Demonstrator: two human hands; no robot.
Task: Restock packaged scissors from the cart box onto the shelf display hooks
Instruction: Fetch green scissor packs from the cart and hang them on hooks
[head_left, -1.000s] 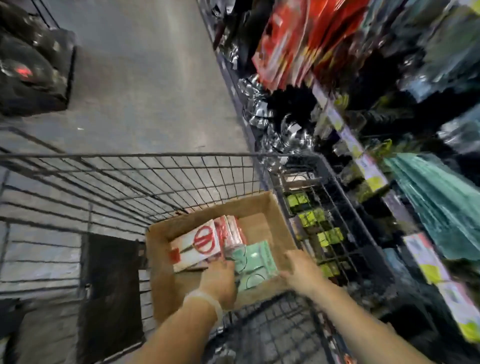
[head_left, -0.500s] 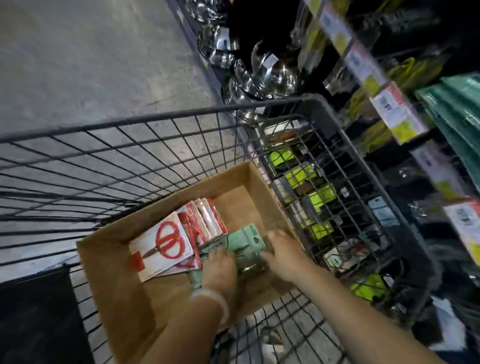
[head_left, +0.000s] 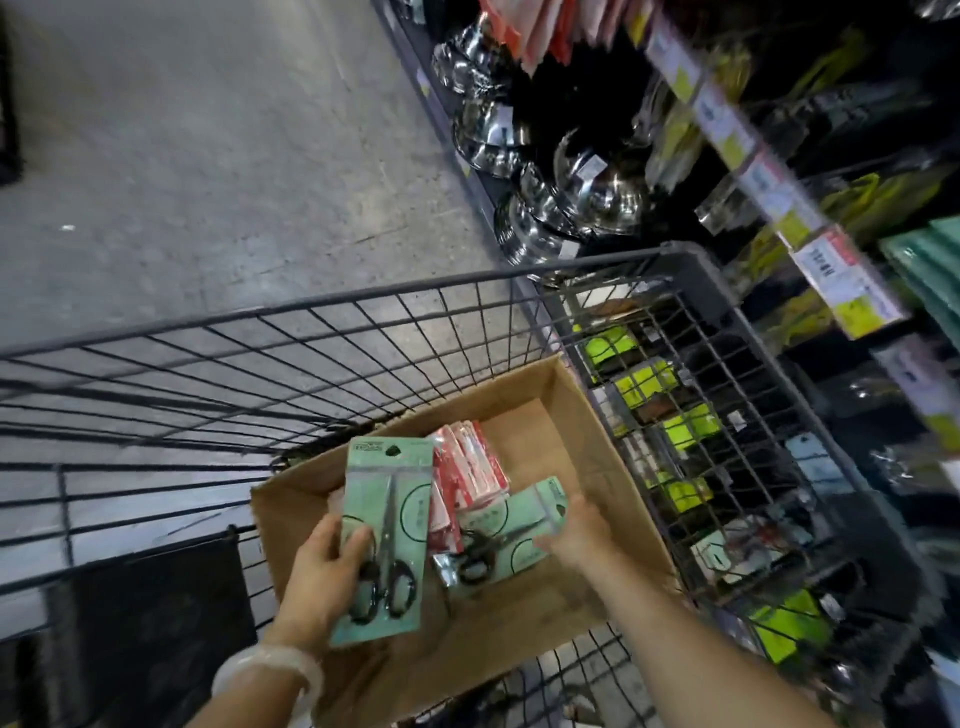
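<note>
Scissors pack in left hand: a green card of black-handled scissors (head_left: 387, 540) is raised above the box, upright, hang hole at the top, blades pointing up.
Left hand: the left hand (head_left: 324, 577) pinches that card at its lower left edge, thumb on the front, fingers behind; a pale bracelet (head_left: 267, 675) sits on the wrist.
Scissors pack in right hand: a second green scissors pack (head_left: 506, 530) lies tilted low in the box, handles toward the person.
Right hand: the right hand (head_left: 579, 530) grips this pack at its right edge, fingers curled over the card.
Red packs: a stack of red-and-white packs (head_left: 470, 475) stands on edge in the middle of the box, between the two green cards and touching both.
Cardboard box: the open brown cardboard box (head_left: 592, 441) holds all of these; its far right part shows bare floor.
Cart: the box sits inside a black wire cart (head_left: 322, 332), against its right side.
Shelf: the store shelf (head_left: 810, 234) stands just right of the cart, with price tags along its edges and yellow-green packs (head_left: 644, 384) seen through the cart's mesh.
Steel bowls: shiny steel bowls (head_left: 587, 197) are stacked on the lowest level beyond the cart.
Floor: grey concrete floor (head_left: 208, 156) fills the left.
</note>
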